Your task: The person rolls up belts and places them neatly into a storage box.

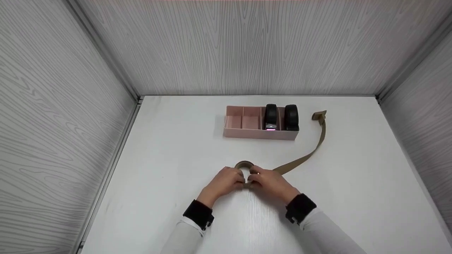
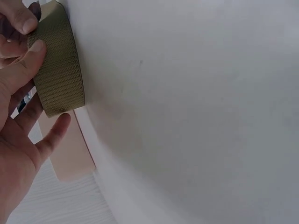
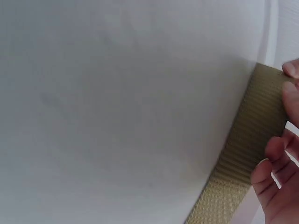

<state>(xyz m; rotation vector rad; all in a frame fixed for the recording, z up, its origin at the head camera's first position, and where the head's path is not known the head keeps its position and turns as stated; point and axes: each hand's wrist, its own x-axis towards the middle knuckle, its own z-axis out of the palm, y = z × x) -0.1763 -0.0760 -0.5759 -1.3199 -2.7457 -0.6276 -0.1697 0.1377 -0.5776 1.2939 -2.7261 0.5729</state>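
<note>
An olive-brown webbing belt (image 1: 300,162) lies on the white table, its near part curved into a loose ring between the two hands. At the ring's left side my left hand (image 1: 229,179) pinches the webbing, thumb on the outside. My right hand (image 1: 270,181) grips the right side, its fingertips close to the left hand's. The left wrist view shows the ribbed webbing (image 2: 60,74) standing on edge under the thumb. In the right wrist view the belt (image 3: 252,130) runs away past the fingers. Its far end (image 1: 319,115) lies folded at the back right.
Behind the hands stands a pink divided box (image 1: 259,134). Its two right compartments hold rolled black belts (image 1: 271,114), one showing a metal buckle. Grey wood-grained panels (image 1: 233,46) enclose the table at the back and sides.
</note>
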